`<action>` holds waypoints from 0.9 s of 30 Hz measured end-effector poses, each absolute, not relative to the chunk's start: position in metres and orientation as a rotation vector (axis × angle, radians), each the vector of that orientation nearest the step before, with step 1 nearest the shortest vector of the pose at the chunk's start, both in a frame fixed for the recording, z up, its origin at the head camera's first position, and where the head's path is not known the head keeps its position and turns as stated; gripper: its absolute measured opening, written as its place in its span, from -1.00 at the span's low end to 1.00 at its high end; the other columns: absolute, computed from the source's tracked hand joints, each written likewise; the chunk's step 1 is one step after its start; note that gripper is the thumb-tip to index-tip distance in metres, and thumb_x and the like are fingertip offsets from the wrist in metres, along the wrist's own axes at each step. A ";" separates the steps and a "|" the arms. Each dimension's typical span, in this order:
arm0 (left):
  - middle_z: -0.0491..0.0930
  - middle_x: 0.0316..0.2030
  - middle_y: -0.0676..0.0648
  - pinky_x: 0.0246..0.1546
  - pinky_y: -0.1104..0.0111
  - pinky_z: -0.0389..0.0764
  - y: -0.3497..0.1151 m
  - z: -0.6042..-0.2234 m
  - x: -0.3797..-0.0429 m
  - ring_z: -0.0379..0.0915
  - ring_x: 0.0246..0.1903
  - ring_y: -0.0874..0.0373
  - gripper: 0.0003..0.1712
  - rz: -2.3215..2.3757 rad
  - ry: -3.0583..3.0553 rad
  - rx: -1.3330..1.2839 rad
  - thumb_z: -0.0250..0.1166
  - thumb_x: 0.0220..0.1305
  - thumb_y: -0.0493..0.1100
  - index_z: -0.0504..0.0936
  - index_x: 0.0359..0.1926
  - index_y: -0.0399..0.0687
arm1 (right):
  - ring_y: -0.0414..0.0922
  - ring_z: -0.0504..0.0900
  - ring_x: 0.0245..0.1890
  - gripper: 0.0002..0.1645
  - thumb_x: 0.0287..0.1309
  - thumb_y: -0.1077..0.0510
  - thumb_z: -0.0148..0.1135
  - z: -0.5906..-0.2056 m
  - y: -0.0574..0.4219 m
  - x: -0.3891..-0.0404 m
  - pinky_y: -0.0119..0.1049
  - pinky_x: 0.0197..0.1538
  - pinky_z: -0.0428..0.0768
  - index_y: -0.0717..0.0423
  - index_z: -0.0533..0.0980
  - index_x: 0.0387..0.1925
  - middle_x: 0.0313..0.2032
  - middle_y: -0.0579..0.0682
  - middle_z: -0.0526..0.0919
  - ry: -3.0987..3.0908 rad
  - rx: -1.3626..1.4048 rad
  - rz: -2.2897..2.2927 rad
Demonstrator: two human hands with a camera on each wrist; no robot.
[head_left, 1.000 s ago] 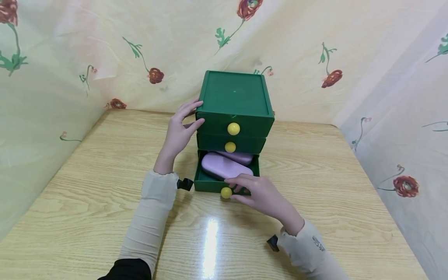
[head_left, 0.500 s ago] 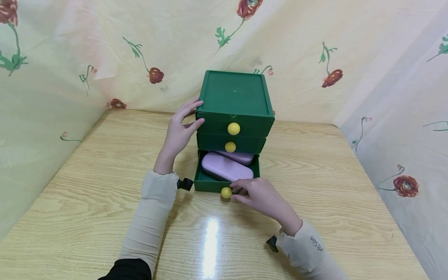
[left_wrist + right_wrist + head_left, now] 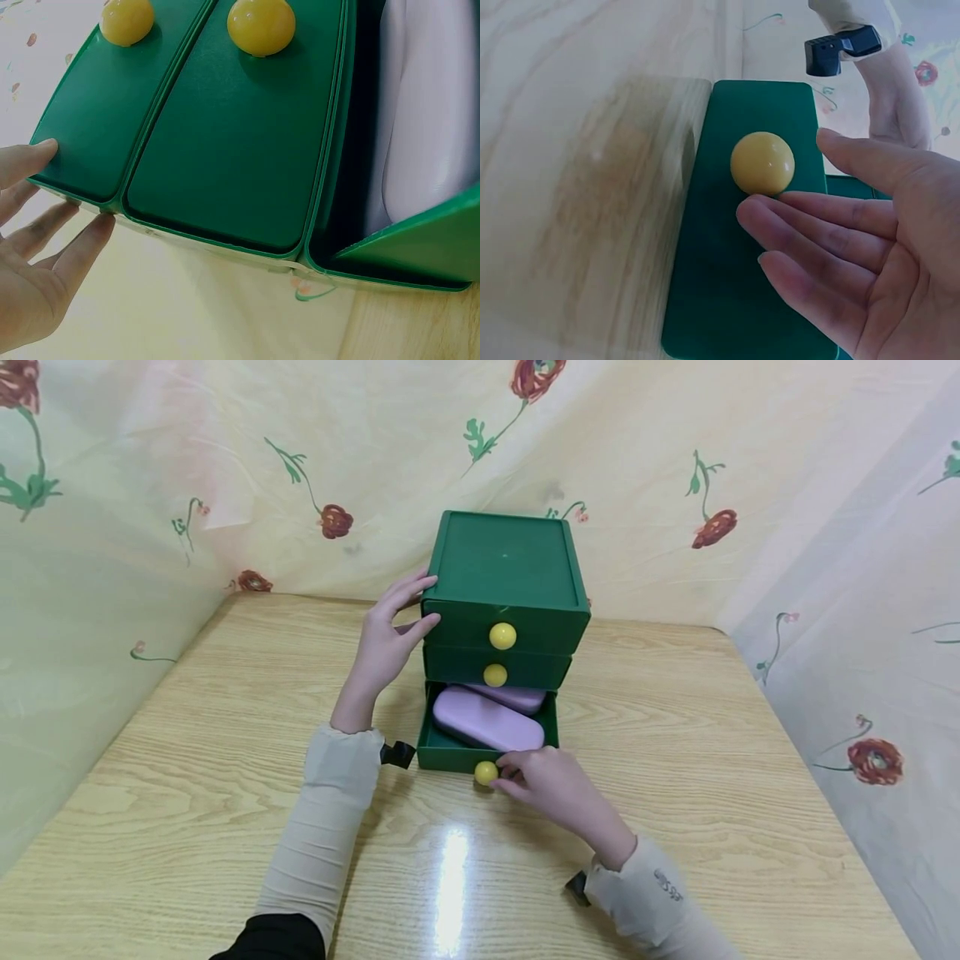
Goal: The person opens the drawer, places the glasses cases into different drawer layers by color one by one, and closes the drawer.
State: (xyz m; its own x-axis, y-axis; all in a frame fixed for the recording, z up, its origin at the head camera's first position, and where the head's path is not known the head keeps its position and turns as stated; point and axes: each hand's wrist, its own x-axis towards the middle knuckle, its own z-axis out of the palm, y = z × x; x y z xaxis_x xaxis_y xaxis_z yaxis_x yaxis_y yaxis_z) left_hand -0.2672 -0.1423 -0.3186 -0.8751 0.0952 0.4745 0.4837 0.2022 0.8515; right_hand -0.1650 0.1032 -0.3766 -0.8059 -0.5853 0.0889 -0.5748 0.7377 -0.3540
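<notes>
A green drawer cabinet (image 3: 506,560) has three stacked drawers with yellow knobs. Its bottom drawer (image 3: 450,760) is pulled out. Inside lie two lilac oblong cases resembling glasses cases, the front case (image 3: 483,718) partly covering the rear case (image 3: 525,698). My left hand (image 3: 381,647) rests at the cabinet's upper left corner, thumb on the top drawer's front and fingers along the side. At the bottom drawer's front, my right hand (image 3: 551,785) is beside the bottom knob (image 3: 762,163). In the right wrist view its fingertips (image 3: 757,210) are at the knob's edge, the thumb apart.
The cabinet stands on a light wood-grain table (image 3: 225,760). Behind and at the sides hangs a pale floral cloth (image 3: 360,460). A small black camera (image 3: 397,754) is strapped to my left wrist. The middle knob (image 3: 495,675) sits above the pulled-out drawer.
My right hand has come down from the drawer's front rim toward the bottom knob, its fingers drawing in beside it. The left hand, drawer and cases stay in place.
</notes>
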 end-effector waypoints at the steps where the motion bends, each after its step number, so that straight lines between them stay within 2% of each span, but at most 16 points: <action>1: 0.30 0.39 -0.03 0.10 0.01 0.59 -0.142 -0.318 -0.267 0.36 0.26 -0.01 -0.49 -1.720 -2.165 -0.544 0.25 0.32 -0.22 0.47 0.29 -0.09 | -0.27 0.72 -0.40 -0.79 0.17 0.04 0.33 -0.377 0.103 -0.165 -0.43 -0.32 0.66 0.10 0.69 -0.29 -0.41 -0.10 0.77 2.908 -0.969 -0.573; 14: 0.30 0.39 -0.04 0.11 0.01 0.58 -0.143 -0.319 -0.266 0.36 0.26 -0.01 -0.48 -1.725 -2.161 -0.549 0.25 0.32 -0.23 0.47 0.29 -0.10 | -0.32 0.65 -0.51 -0.78 0.15 0.03 0.35 -0.383 0.095 -0.163 -0.47 -0.41 0.60 0.10 0.70 -0.43 -0.51 -0.10 0.74 2.965 -0.807 -0.569; 17: 0.30 0.40 -0.04 0.10 0.01 0.59 -0.143 -0.319 -0.266 0.36 0.26 -0.01 -0.48 -1.723 -2.158 -0.553 0.25 0.32 -0.23 0.46 0.29 -0.09 | -0.37 0.55 -0.59 -0.75 0.15 0.00 0.35 -0.385 0.093 -0.163 -0.50 -0.47 0.53 0.07 0.71 -0.49 -0.58 -0.13 0.71 2.984 -0.731 -0.606; 23: 0.31 0.39 -0.04 0.09 0.02 0.60 -0.143 -0.319 -0.268 0.37 0.25 0.00 -0.49 -1.713 -2.152 -0.557 0.25 0.31 -0.23 0.47 0.29 -0.09 | -0.32 0.34 -0.73 -0.69 0.19 0.00 0.32 -0.385 0.089 -0.162 -0.49 -0.61 0.30 0.05 0.69 -0.59 -0.78 -0.20 0.49 2.917 -0.533 -0.736; 27: 0.31 0.39 -0.04 0.09 0.01 0.60 -0.143 -0.319 -0.268 0.37 0.25 -0.01 -0.49 -1.711 -2.154 -0.558 0.25 0.31 -0.23 0.47 0.28 -0.10 | -0.30 0.37 -0.74 -0.67 0.20 -0.02 0.30 -0.386 0.088 -0.163 -0.47 -0.63 0.27 0.02 0.69 -0.61 -0.76 -0.18 0.56 2.842 -0.423 -0.782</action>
State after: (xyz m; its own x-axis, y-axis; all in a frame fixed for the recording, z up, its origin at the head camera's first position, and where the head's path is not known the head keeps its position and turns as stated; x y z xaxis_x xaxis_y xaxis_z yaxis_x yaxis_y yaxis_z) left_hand -0.2679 -0.1426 -0.3194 -0.8677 0.0966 0.4876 0.4968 0.2007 0.8443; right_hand -0.1628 0.0881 -0.3855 -0.9465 -0.3123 -0.0813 -0.2268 0.8229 -0.5209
